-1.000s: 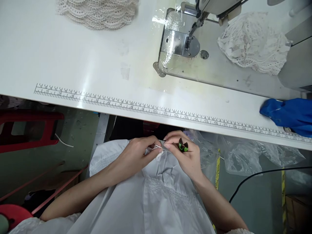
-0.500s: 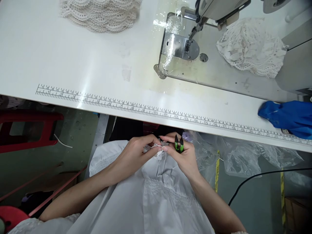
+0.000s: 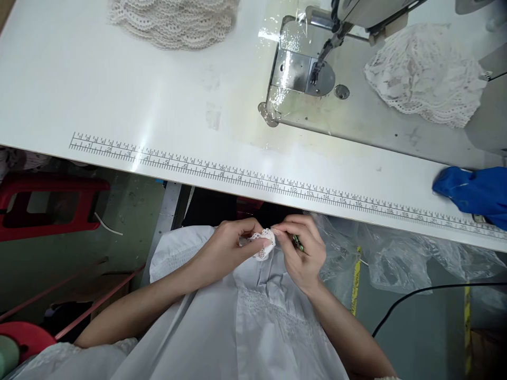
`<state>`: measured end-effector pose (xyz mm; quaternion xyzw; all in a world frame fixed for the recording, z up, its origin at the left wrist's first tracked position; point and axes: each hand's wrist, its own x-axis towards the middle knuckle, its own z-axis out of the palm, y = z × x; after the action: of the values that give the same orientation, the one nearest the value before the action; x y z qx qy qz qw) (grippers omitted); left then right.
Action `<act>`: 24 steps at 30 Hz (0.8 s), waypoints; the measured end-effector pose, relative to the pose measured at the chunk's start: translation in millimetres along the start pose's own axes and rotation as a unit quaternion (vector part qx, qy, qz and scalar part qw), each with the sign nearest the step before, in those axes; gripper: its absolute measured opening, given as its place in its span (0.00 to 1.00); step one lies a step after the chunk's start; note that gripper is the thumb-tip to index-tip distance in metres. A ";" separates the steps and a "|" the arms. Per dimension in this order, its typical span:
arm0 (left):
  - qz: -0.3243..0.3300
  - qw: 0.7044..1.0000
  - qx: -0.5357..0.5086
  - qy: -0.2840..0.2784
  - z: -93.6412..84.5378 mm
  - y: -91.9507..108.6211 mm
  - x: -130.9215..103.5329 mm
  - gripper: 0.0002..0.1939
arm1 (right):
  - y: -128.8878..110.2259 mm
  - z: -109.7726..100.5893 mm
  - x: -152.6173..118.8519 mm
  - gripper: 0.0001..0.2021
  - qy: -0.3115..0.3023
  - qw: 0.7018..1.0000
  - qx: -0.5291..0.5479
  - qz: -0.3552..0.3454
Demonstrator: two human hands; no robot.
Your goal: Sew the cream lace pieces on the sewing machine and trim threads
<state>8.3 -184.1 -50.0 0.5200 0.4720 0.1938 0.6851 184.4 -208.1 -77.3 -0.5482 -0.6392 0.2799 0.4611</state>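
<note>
Just below the table edge, my left hand (image 3: pixel 229 248) is closed, with a small piece of white eyelet lace (image 3: pixel 266 247) pinched between thumb and fingers. My right hand (image 3: pixel 304 253) is beside it, its thumb and index finger pinched together near the lace edge; whether a thread is between them is too fine to tell. Green-handled thread snips (image 3: pixel 298 243) are tucked in that same hand, mostly hidden by the fingers. Under both hands a white garment (image 3: pixel 265 327) with gathered stitching lies over my lap.
A sewing machine (image 3: pixel 317 68) stands on the white table (image 3: pixel 158 100), which has a printed ruler along its front edge. Lace piles (image 3: pixel 174 24) lie at the back left, with more lace (image 3: pixel 425 79) right of the needle. Blue cloth (image 3: pixel 475 190) lies right; a red stool (image 3: pixel 51 206) stands left.
My right hand has turned and drawn slightly right of the left, so the snips' blades no longer show. More of the lace is visible in my left fingers. The view has shifted slightly.
</note>
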 end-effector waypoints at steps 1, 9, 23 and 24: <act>-0.005 1.000 -0.010 -0.003 -0.1 -0.7 0.0 0.12 | 2.9 0.2 -0.1 0.09 0.015 0.999 -0.026 -0.030; -0.027 0.999 -0.031 0.009 -2.0 -8.0 -0.2 0.11 | 7.9 1.3 0.5 0.08 0.051 0.997 -0.049 -0.030; -0.033 0.999 -0.029 -0.021 -13.0 -5.7 2.0 0.11 | -0.3 -14.3 3.2 0.06 -0.108 0.985 0.126 0.049; -0.031 0.999 -0.034 -0.020 -13.0 -6.0 2.9 0.11 | -3.9 -16.6 2.1 0.06 -0.122 0.983 0.131 0.032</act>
<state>-2.8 -177.4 -56.8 0.4854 0.4670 0.1780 0.7173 197.7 -209.5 -66.4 -0.4652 -0.6304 0.4403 0.4385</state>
